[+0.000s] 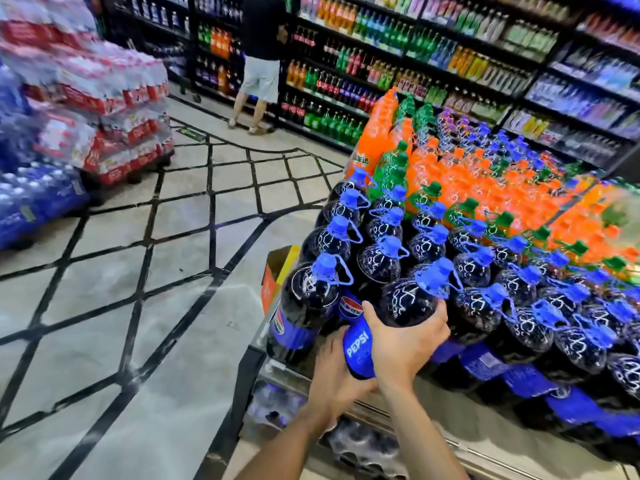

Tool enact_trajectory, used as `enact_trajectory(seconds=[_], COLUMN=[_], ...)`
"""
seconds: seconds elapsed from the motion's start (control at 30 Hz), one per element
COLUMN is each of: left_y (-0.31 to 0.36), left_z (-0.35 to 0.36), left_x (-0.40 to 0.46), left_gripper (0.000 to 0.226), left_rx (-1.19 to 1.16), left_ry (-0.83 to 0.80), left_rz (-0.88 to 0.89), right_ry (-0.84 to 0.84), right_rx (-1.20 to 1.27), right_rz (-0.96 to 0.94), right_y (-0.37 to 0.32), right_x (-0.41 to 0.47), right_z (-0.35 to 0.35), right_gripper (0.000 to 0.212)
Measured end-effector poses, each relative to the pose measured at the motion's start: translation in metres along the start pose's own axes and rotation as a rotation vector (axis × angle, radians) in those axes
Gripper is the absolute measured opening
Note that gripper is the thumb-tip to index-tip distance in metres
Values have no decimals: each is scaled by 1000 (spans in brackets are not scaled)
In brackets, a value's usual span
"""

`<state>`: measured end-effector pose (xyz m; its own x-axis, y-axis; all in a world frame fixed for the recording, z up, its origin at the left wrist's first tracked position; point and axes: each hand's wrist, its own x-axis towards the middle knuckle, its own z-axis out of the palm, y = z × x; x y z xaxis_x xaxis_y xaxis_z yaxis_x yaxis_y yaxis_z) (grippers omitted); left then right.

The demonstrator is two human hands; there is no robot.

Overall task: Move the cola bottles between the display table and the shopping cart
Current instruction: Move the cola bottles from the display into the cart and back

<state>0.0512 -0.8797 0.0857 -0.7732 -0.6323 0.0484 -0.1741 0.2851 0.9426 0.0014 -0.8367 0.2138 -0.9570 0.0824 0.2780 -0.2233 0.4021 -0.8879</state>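
Note:
A large cola bottle [405, 306] with a blue cap and blue Pepsi label is tilted at the near corner of the display table [277, 368]. My right hand [401, 344] grips its body from above, thumb over the label. My left hand [334, 375] cups its lower end from below. Around it stand several more cola bottles [308, 306] in rows with blue caps and carry handles. No shopping cart is in view.
Orange and green soda bottles [460, 174] fill the far part of the table. A yellow-orange cardboard box [277, 271] sits by the table's left corner. Stacked water packs [104, 98] stand at left. A person [259, 60] faces the drink shelves [450, 53] ahead.

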Motion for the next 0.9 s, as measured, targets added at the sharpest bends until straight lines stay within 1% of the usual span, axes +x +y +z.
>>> enact_trajectory(seconds=[0.07,0.13,0.23,0.4,0.5,0.6,0.67,0.73,0.8,0.9], left_y=[-3,-6,-16,-32,-35,-35,-31,-24,-18,-16], left_z=[3,5,10,13,14,14,13,11,8,9], left_x=[6,12,17,14,12,12,9,3,-2,-4], left_gripper=[89,87,89,102,101,96,89,84,85,88], left_rx=[-23,-29,-5,-41,-47,-71,-120,-225,-293,-299], left_ry=[-5,-4,-4,34,45,75,103,132,152,183], left_rz=[-15,-34,-45,-111,-117,-122,-121,-139,-146,-141], right_ry=[-8,-3,17,19,16,7,-17,-44,-58,-74], right_rx=[-12,-9,-33,-11,-18,2,11,10,13,13], right_rz=[-15,-36,-71,-62,-104,-122,-157,-218,-242,-280], right_y=[5,10,20,32,34,37,37,38,39,42], right_x=[-1,-1,-2,-10,-13,-14,-16,-18,-21,-19], right_z=[6,9,13,17,22,24,25,27,29,30], right_gripper=[127,127,128,129,128,127,126,124,123,124])
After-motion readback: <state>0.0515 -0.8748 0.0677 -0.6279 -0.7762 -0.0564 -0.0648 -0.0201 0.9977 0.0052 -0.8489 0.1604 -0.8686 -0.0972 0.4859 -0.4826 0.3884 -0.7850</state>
